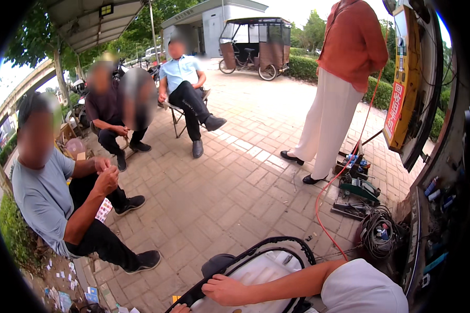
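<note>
In front of me at the lower edge lies a pale case with a black rim [277,240], like an open suitcase, its white inside [261,267] facing up. A rounded dark part [217,265] sticks out beside its far left edge. My right hand [225,290] reaches across from the right, its fingers curled at the case's black left edge. Close by, my left hand [181,309] shows only a little at the bottom of the view. Its fingers are mostly cut off, so its grip cannot be made out.
A red cable [318,208] runs down to the case. Right of it are a green machine [359,189] and coiled wire [379,229]. Cluttered shelving [436,229] stands at far right. Seated people [42,193] are left; a person in white trousers [326,120] stands ahead.
</note>
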Tool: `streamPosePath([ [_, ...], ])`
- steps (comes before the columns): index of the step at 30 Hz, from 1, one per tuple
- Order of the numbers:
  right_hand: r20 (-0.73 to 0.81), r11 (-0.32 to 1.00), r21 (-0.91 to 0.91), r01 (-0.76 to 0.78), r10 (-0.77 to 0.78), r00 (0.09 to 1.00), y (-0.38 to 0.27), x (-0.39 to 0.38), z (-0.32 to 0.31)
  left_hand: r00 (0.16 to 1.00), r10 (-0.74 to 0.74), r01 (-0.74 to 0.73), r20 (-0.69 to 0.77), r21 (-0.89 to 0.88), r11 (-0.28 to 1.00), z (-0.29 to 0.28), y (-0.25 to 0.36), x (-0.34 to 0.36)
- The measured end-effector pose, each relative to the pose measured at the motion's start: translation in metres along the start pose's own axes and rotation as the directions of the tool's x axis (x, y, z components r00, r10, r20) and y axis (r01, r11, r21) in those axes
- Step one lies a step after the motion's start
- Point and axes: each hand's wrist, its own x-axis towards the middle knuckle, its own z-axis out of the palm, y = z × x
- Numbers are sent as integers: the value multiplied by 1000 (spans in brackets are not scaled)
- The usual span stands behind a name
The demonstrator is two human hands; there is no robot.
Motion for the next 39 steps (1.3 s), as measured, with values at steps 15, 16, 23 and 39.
streamPosePath([
  [15, 3, 1000, 26, -2, 2, 1000, -4, 0, -1, 999, 30, -31, -36, -15, 999, -7, 2, -1],
  [16, 25, 1000, 18, -13, 13, 1000, -3, 0, -3, 999, 23, -24, -44, -19, 1000, -9, 4, -1],
  [23, 64, 999, -23, -46, 48, 997, -1, 3, -5, 999, -9, 6, -33, -93, 996, -3, 3, 3],
  [39, -47, 1000, -20, -7, 6, 999, -4, 1, -18, 981, 104, -115, -166, -59, 992, 30, 3, 25],
])
